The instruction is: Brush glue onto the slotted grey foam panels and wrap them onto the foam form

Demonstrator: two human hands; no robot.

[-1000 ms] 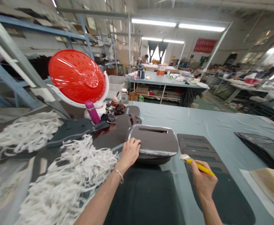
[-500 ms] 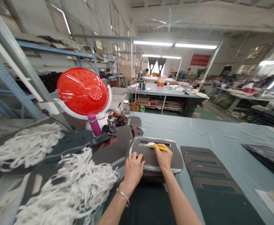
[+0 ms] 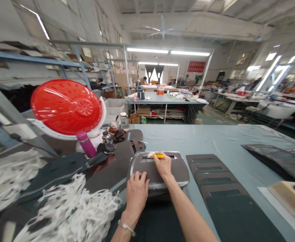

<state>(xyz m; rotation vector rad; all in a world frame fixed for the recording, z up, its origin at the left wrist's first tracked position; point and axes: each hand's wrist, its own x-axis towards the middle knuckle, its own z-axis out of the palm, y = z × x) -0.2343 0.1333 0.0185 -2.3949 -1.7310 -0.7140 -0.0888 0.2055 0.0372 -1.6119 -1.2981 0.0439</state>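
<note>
Pressing down on a dark grey padded panel (image 3: 174,174), the left hand (image 3: 136,195) lies open and palm-down on its near left part, with a thin bracelet (image 3: 126,227) at the wrist. The right hand (image 3: 162,165) is closed narrowly around a yellow-handled brush (image 3: 157,156), its pale bristles resting at the long slot near the panel's far edge. The panel sits at 12 o'clock from the person, close to the near edge of the pale blue tabletop (image 3: 225,137), on top of a dark sheet (image 3: 157,223).

The panel looks light and fairly stiff, with some give in its padded face. Its shiny rim looks wet or tacky, though the picture cannot settle that, so it may be slippery or sticky to touch. The surest hold seems to be flat on the broad face, well away from the rim and slot.

A stack of dark slotted panels (image 3: 215,181) lies at 2 o'clock, and a cream foam block (image 3: 288,198) sits at 3 o'clock. At 10 o'clock are a red perforated plastic basket (image 3: 66,107), a magenta flask (image 3: 86,144) and a clear bottle (image 3: 107,141). White shredded strips (image 3: 69,210) spill across dark cut pieces (image 3: 107,179) at 9 o'clock.
</note>
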